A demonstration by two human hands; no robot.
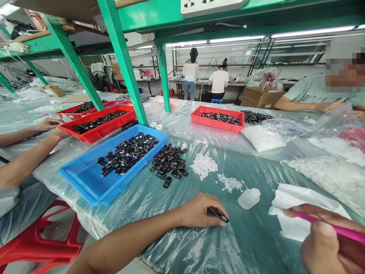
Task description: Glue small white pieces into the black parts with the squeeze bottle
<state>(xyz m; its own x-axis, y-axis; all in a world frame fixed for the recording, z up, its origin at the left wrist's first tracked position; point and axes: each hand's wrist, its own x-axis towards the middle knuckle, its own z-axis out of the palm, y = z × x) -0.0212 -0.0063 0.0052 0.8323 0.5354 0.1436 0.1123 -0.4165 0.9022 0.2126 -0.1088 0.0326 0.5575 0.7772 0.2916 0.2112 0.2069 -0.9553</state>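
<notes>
My left hand (201,210) rests on the plastic-covered table (251,243), its fingers closed on a small black part (219,215). Low at the right, my right hand (327,243) pinches a pink stick-like tool (336,228) above a white sheet of paper (299,217). A loose heap of black parts (169,163) lies beyond my left hand. Beside that heap are a pile of white pieces (203,165) and a scatter of tiny white bits (229,183). A small translucent bottle (249,198) lies between my hands.
A blue tray (85,179) of black parts stands at the left, red trays (99,131) behind it and another (218,123) further back. Bags of white pieces (327,175) fill the right. A neighbour's arms reach in at left; another person sits at far right. Green frame posts (125,64) rise mid-table.
</notes>
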